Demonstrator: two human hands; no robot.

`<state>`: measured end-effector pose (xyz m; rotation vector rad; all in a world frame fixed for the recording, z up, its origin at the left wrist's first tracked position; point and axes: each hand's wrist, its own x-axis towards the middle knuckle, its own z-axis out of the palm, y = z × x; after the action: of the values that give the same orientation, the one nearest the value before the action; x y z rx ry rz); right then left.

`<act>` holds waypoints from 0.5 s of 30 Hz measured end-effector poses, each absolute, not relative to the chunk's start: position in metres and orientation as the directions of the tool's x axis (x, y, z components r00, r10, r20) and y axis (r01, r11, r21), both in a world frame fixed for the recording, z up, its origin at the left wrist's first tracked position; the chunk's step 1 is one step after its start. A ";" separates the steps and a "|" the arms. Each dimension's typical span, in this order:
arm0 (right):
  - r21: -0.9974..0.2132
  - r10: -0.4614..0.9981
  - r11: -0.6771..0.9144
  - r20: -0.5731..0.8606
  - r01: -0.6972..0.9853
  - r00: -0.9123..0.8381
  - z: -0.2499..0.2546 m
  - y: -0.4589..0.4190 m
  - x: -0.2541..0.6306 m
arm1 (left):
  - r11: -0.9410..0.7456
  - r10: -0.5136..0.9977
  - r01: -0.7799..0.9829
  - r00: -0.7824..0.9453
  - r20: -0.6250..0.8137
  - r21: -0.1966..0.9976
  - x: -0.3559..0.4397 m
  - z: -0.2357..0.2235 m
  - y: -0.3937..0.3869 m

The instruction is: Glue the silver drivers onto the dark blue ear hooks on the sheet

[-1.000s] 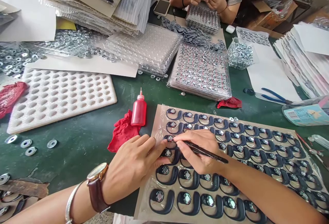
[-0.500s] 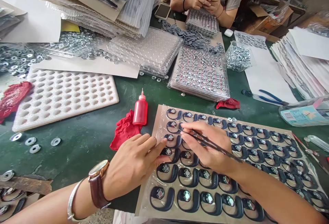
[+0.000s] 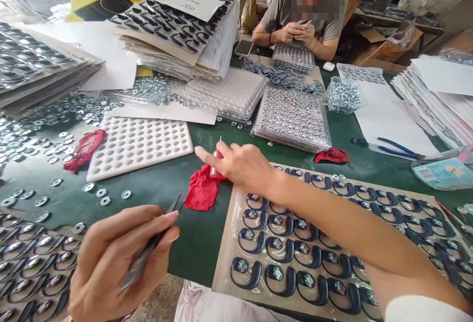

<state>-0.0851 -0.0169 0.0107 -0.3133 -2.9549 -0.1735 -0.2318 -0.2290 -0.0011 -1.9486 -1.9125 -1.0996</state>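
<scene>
My left hand (image 3: 125,258) is closed around dark tweezers (image 3: 148,253), whose tips point up and away from me. My right hand (image 3: 240,164) reaches across to a red squeeze bottle (image 3: 216,170) with a thin nozzle; its fingers are around the bottle and hide part of it. The bottle stands at the edge of a crumpled red cloth (image 3: 202,191). Beneath my right forearm lies a sheet of dark hook-shaped parts (image 3: 281,282) in clear plastic pockets, each with a small round metal-looking piece.
A white foam tray with holes (image 3: 148,144) lies left of the bottle, near loose metal washers (image 3: 101,193). Clear trays of small parts (image 3: 291,115) stand farther back. Tall stacks of sheets (image 3: 177,31) rise at the back left. Opposite sits a person (image 3: 299,31), hands together. Blue-handled pliers (image 3: 399,149) lie right.
The tweezers have passed from my right hand to my left, which has moved left and down. My right hand has gone from the sheet to the red bottle. The view has shifted.
</scene>
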 end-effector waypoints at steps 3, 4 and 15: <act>0.233 0.126 0.962 0.074 0.140 -0.989 -0.002 0.009 -0.097 | -0.281 0.743 0.780 -0.191 0.642 0.558 -0.227 -0.010 -0.235; 0.227 0.101 0.967 0.081 0.117 -0.992 -0.005 0.013 -0.094 | -0.340 0.779 0.685 -0.178 0.601 0.644 -0.221 -0.012 -0.234; -0.992 0.776 0.102 0.031 0.077 -0.629 0.001 -0.036 0.022 | -0.556 0.799 0.723 0.328 0.504 0.410 -0.175 -0.021 -0.208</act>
<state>0.0215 -0.0356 0.0015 -0.8336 -1.8124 1.5761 -0.1753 -0.2083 -0.0211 -2.6485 -1.5241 -1.1141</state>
